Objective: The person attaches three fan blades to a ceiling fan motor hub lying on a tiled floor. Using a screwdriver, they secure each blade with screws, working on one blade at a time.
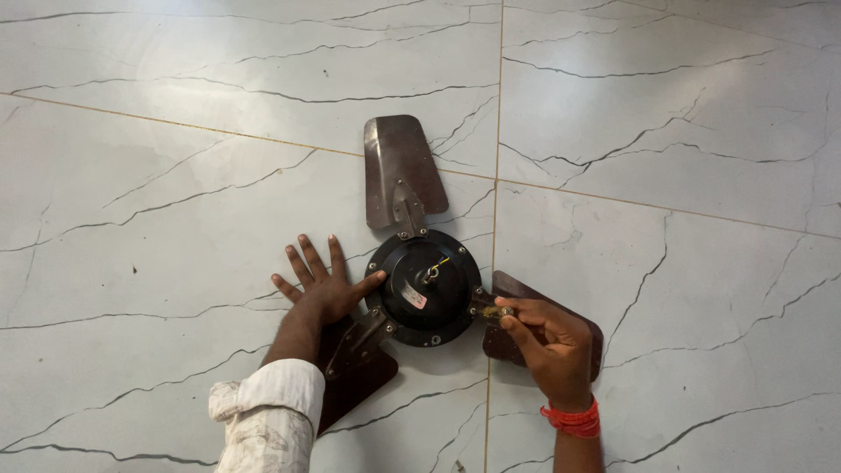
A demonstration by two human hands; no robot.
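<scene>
At frame centre, my left hand [322, 282] lies flat, fingers spread, steadying the ceiling fan motor [424, 286], while my right hand [547, 343] pinches a small brass fitting [496, 311] at a blade bracket [481, 302].

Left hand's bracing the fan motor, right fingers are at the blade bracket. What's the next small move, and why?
Probably keep turning the small brass-coloured fastener with the right hand: it sits pinched at the blade bracket, while the left hand lies flat against the motor housing, steadying it.
</scene>
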